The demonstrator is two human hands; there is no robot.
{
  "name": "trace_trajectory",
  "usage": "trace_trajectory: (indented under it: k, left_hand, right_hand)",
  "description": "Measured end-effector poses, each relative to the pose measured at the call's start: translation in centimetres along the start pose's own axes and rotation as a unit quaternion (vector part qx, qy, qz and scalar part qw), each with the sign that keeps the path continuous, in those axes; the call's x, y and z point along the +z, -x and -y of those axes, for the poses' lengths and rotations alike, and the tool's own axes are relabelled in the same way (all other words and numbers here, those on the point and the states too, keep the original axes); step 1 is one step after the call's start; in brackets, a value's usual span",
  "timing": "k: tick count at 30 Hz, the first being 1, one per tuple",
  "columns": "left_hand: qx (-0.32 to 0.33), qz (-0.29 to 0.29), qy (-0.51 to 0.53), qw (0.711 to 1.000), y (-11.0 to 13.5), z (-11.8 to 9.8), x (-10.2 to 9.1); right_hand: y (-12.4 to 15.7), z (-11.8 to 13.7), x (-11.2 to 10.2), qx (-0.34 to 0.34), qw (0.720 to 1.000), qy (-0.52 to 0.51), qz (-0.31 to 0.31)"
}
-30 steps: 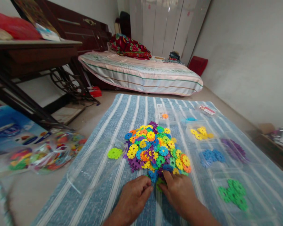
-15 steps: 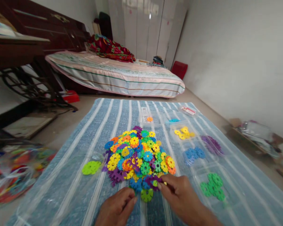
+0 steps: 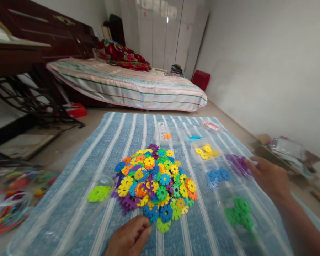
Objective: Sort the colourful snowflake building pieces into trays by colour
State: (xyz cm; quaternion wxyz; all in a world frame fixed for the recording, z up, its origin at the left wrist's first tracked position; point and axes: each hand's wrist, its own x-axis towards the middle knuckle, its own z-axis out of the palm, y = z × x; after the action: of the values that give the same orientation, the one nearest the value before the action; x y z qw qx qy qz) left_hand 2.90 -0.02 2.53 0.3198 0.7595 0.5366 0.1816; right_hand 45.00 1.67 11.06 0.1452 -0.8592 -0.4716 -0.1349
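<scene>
A heap of colourful snowflake-shaped plastic discs (image 3: pixel 156 181) lies in the middle of a blue striped mat (image 3: pixel 138 128). My left hand (image 3: pixel 128 238) rests on the mat at the heap's near edge, fingers curled together, beside a lime-green disc (image 3: pixel 162 225). My right hand (image 3: pixel 269 177) reaches out to the right, its fingers loosely spread over the purple discs (image 3: pixel 236 161) in a clear container. I see nothing in either hand.
Clear containers on the mat hold sorted discs: green (image 3: pixel 240 213), blue (image 3: pixel 216 175), yellow (image 3: pixel 206 151), orange (image 3: pixel 167 136), and lime green (image 3: pixel 98 193) on the left. A bag of pieces (image 3: pixel 10 195) lies left; a bed (image 3: pixel 128 85) stands behind, a cardboard box (image 3: pixel 285 149) right.
My right hand lifted a purple piece from the heap's near edge and swung right to the purple container. The left hand stayed by the heap. The view turned right.
</scene>
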Motion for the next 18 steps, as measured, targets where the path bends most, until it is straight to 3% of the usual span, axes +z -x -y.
trace_trajectory:
  k: [2,5,9,12,15,18]
  left_hand:
    - [-0.005,-0.001,-0.001,1.000,0.2,-0.4,-0.1]
    - [-0.013,0.007,-0.007,1.000,0.4,-0.9,-0.2]
    - [-0.021,0.016,-0.008,1.000,0.6,-1.2,-0.3]
    - [-0.019,0.012,-0.003,1.000,0.7,-1.2,-0.2]
    - [-0.020,0.003,-0.001,1.000,0.8,-1.2,-0.1]
    - [-0.017,0.002,0.002,1.000,0.8,-1.2,-0.1]
  right_hand:
    - [1.8,1.1,0.7,-0.044,0.998,-0.041,0.002]
    - [6.0,5.2,1.3,-0.130,0.981,-0.141,0.028]
    - [11.5,13.2,0.5,-0.306,0.908,-0.245,0.148]
    - [13.7,18.7,0.0,-0.399,0.876,-0.198,0.183]
    - [14.4,22.3,0.6,-0.418,0.883,-0.117,0.179]
    - [14.3,23.9,1.9,-0.417,0.888,-0.081,0.176]
